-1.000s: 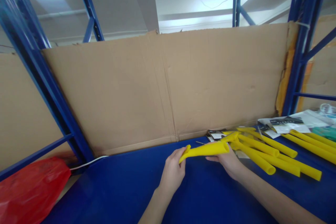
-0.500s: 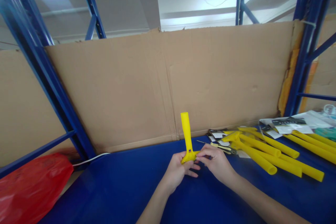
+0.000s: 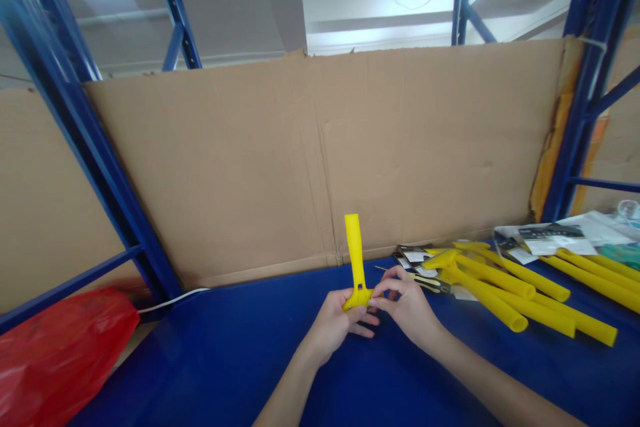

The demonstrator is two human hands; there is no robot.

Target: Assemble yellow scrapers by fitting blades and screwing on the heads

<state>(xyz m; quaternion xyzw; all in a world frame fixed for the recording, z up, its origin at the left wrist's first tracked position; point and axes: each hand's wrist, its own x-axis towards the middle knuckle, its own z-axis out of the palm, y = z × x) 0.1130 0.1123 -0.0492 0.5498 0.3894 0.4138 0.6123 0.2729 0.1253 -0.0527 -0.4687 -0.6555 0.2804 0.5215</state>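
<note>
A yellow plastic tool (image 3: 355, 253) with a tubular handle and a wide, short head stands handle-up just above the blue table (image 3: 225, 353). My left hand (image 3: 334, 328) is closed round the left side of its head, with the lower fingers stretched out beneath. At the head's right end, my right hand (image 3: 404, 300) has thumb and fingers pinched together; whatever small thing lies between them is too hidden to make out. Behind the right hand lies a tool with a cream and black handle (image 3: 430, 283) and a thin metal shaft, partly covered by the fingers.
Several similar yellow tubular-handled tools (image 3: 493, 297) lie piled at the right. Black and white packets (image 3: 557, 239) rest behind them. A red plastic bag (image 3: 65, 353) sits at the left by a blue rack post (image 3: 120, 207). Upright cardboard (image 3: 250, 167) closes off the back.
My right hand has shifted slightly left and up, its fingers still pinched by the head's right end. The yellow tool and my left hand have barely moved.
</note>
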